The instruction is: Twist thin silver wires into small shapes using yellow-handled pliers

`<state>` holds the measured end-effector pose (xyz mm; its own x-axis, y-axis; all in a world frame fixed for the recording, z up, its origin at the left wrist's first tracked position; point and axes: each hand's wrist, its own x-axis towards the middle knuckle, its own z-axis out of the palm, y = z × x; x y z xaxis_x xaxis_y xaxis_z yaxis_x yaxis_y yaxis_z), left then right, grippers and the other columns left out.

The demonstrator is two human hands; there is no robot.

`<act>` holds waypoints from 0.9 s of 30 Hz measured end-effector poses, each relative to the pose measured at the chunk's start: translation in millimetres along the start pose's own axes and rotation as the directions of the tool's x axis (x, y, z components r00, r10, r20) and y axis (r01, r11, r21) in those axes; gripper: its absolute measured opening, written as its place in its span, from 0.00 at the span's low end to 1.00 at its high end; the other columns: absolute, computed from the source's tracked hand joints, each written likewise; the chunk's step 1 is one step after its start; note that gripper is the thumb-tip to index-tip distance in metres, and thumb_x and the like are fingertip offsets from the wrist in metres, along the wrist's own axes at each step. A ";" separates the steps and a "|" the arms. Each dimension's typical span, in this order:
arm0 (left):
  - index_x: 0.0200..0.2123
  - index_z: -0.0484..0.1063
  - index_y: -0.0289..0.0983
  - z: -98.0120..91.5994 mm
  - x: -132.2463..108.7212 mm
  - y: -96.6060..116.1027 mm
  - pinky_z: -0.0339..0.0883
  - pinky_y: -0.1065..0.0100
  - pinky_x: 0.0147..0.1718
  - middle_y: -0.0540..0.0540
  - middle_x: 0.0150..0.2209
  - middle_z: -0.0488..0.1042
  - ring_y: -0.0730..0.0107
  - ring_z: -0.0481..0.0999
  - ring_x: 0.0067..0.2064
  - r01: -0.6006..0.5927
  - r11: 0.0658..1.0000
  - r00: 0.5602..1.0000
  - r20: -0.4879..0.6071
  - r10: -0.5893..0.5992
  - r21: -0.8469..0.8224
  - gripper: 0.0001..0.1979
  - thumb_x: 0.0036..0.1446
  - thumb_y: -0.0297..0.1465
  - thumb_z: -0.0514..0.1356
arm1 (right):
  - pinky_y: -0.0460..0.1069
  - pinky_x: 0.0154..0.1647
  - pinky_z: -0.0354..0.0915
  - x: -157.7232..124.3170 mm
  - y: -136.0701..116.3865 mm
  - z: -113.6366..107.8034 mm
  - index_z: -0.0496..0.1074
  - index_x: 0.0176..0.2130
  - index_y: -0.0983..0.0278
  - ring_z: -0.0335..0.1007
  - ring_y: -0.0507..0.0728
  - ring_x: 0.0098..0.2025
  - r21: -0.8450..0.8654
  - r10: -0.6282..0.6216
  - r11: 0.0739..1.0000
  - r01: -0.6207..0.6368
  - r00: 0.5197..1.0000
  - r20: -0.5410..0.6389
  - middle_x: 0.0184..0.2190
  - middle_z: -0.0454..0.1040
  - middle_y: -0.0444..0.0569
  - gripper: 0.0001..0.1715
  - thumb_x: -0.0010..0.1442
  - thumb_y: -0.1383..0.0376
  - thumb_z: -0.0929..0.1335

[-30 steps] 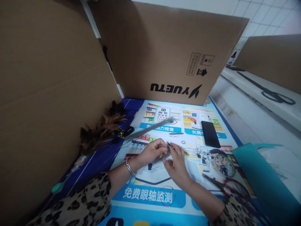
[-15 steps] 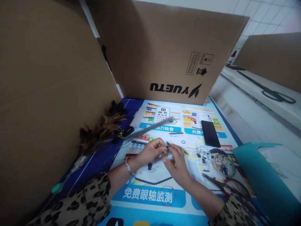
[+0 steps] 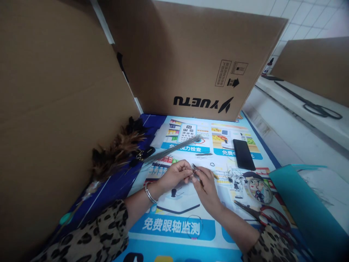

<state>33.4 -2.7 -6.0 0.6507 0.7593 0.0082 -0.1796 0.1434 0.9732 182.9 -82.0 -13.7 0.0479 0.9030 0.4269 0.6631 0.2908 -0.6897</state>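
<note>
My left hand (image 3: 178,173) is closed in a pinch on a small thin wire loop (image 3: 193,174) above the table. Its thumb and index finger meet at the loop's left side. My right hand (image 3: 205,183) is closed on the same loop from the right, fingertips close to those of the left. A dark pointed tool tip (image 3: 194,166) pokes up between the hands. Beside the right fingers shows a bit of yellow handle (image 3: 216,176), perhaps of small pliers; the fingers mostly cover it, so how it is held cannot be made out.
Beyond the hands lie a bundle of thin wires (image 3: 174,148), a small dark ring (image 3: 212,164) and a black phone (image 3: 244,154). At right are a tape roll (image 3: 260,191), red-handled scissors (image 3: 275,217) and a teal box (image 3: 305,203). A larger wire ring (image 3: 201,222) lies in front. Cardboard (image 3: 191,54) stands behind.
The right thumb has moved up and closer to the left fingertips, and the wire loop shows less. The yellow piece below the right fingers is now hidden. The left hand stays nearly still.
</note>
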 end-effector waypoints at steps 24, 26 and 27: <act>0.31 0.66 0.33 -2.9 1.3 -1.6 0.59 0.73 0.25 0.51 0.21 0.69 0.77 0.66 0.22 -0.003 0.998 1.000 -0.008 0.003 0.070 0.11 0.53 0.36 0.60 | 0.55 0.42 0.64 6.6 5.2 -7.9 0.73 0.34 0.60 0.67 0.58 0.39 -0.149 -0.058 0.987 0.055 0.998 -0.019 0.35 0.74 0.49 0.06 0.57 0.66 0.66; 0.31 0.66 0.33 -2.6 0.8 -0.8 0.60 0.72 0.26 0.51 0.21 0.69 0.77 0.66 0.23 -0.012 0.997 1.000 0.001 0.012 0.072 0.11 0.53 0.35 0.61 | 0.54 0.42 0.65 6.7 6.4 -7.7 0.73 0.32 0.60 0.67 0.58 0.40 -0.136 -0.046 0.990 0.042 0.999 -0.029 0.35 0.74 0.49 0.05 0.57 0.66 0.66; 0.31 0.67 0.33 -2.3 0.5 -0.3 0.60 0.72 0.26 0.51 0.21 0.68 0.77 0.66 0.23 -0.014 0.997 1.000 0.007 0.014 0.070 0.11 0.53 0.35 0.61 | 0.54 0.42 0.65 6.7 7.0 -7.6 0.73 0.31 0.60 0.68 0.58 0.40 -0.123 -0.038 0.992 0.033 0.999 -0.033 0.35 0.74 0.49 0.05 0.56 0.66 0.66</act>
<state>32.2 -0.9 -6.8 0.6530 0.7570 0.0234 -0.1370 0.0876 0.9867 193.5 -76.3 -11.3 0.0473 0.8805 0.4716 0.7513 0.2797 -0.5977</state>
